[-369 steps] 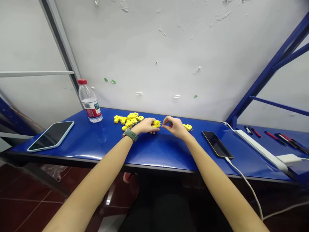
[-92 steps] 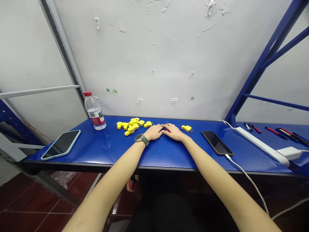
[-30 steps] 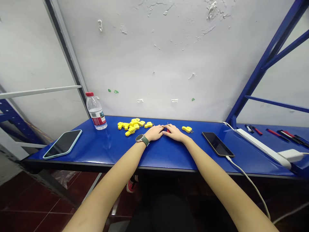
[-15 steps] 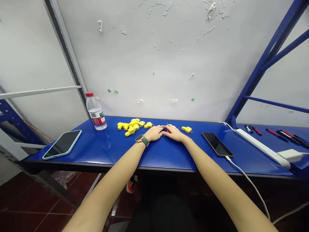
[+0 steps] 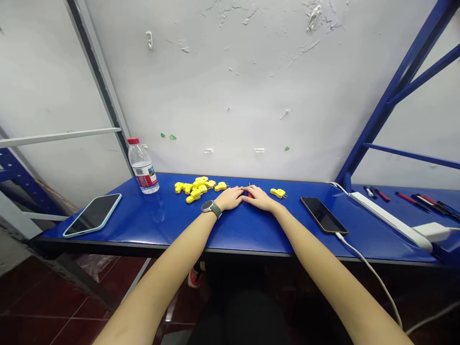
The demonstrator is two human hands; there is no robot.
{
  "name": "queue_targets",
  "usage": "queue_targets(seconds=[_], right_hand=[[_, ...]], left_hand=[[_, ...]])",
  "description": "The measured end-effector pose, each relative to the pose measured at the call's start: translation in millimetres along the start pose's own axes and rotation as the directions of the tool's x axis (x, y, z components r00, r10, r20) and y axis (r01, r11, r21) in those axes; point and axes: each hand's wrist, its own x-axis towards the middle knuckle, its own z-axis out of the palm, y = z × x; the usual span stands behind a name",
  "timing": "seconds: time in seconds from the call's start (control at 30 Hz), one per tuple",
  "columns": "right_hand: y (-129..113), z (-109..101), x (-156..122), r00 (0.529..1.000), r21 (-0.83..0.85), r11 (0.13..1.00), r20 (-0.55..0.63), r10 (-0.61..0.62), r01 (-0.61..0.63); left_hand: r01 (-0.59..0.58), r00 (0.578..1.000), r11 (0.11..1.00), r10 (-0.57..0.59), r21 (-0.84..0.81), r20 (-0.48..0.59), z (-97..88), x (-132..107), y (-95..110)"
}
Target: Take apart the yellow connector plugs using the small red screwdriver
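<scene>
My left hand [image 5: 230, 198] lies flat on the blue tabletop, fingers pointing inward, with a watch on its wrist. My right hand [image 5: 260, 198] lies palm down beside it, and the fingertips of both meet. Under the right fingers shows a red piece [image 5: 250, 195], mostly covered, with a thin tip past the fingers; I cannot make out its kind. A yellow two-pin plug [image 5: 220, 186] sits just left of my left hand, near a pile of several yellow plugs [image 5: 200, 184]. One more yellow plug [image 5: 278, 193] lies right of my right hand, pins to the right.
At the left stand a water bottle [image 5: 144, 167] and a phone in a pale blue case [image 5: 94, 214]. On the right lie a dark phone [image 5: 324, 214] on a white cable [image 5: 370, 268], a white power strip [image 5: 390, 219] and several pens [image 5: 413, 201]. A wall [image 5: 230, 96] rises behind.
</scene>
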Motion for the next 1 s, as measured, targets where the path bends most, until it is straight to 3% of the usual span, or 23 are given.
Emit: queue_targets(seconds=[1.0], right_hand=[[2.3,1.3,1.0,1.000,-0.002,1.000,-0.004,-0.007,0.007]], left_hand=[[0.025,0.999,1.000,-0.025,0.009,0.019,-4.0,-1.3,4.9]])
